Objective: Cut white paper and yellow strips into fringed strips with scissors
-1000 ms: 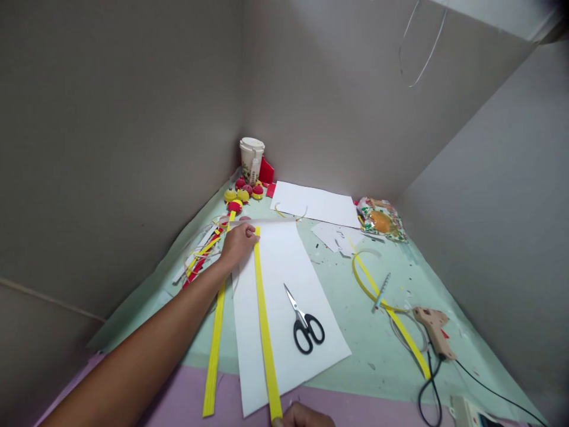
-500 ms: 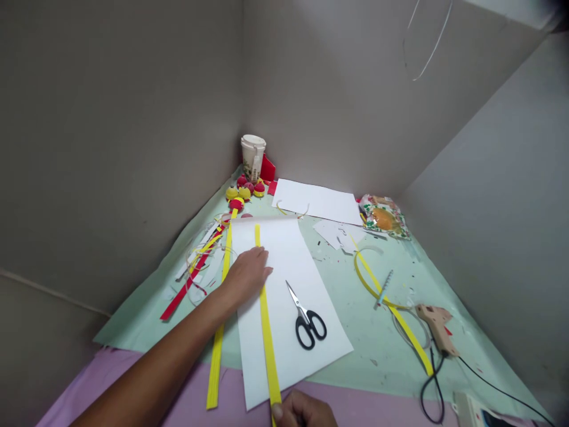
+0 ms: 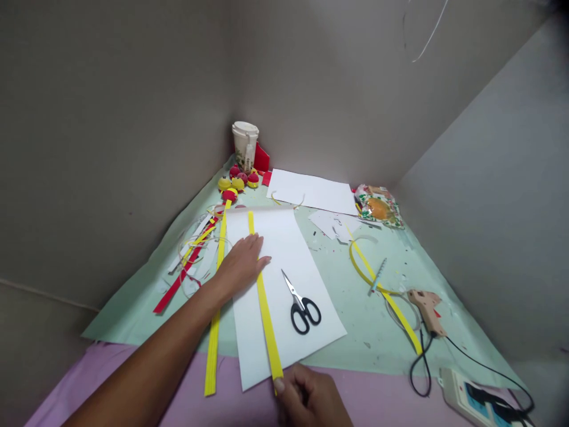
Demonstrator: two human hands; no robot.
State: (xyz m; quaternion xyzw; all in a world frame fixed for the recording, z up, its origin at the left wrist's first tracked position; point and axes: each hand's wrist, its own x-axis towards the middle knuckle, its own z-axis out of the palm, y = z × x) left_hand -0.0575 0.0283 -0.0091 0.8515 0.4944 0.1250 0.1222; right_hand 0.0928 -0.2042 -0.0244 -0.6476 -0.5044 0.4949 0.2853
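A long yellow strip [image 3: 263,296] lies lengthwise on a white sheet of paper [image 3: 284,249]. My left hand [image 3: 242,264] rests flat on the sheet with its fingers stretched out, fingertips touching the strip near its middle. My right hand [image 3: 311,400] is at the bottom edge of the view, its fingers pinched on the near end of the strip. Black-handled scissors [image 3: 301,303] lie on the sheet just right of the strip. A second yellow strip [image 3: 216,308] lies on the mat to the left of the sheet.
A green mat [image 3: 364,332] covers a pink surface in a grey-walled corner. Red and yellow scraps [image 3: 191,261] pile at left, small balls [image 3: 237,182] and a cup [image 3: 244,142] at the back. A glue gun [image 3: 424,308], power strip [image 3: 475,400], snack packet [image 3: 380,210] and more paper [image 3: 311,191] lie right.
My left hand has slid from the far end of the strip back toward the middle. My right hand has come further into view at the strip's near end.
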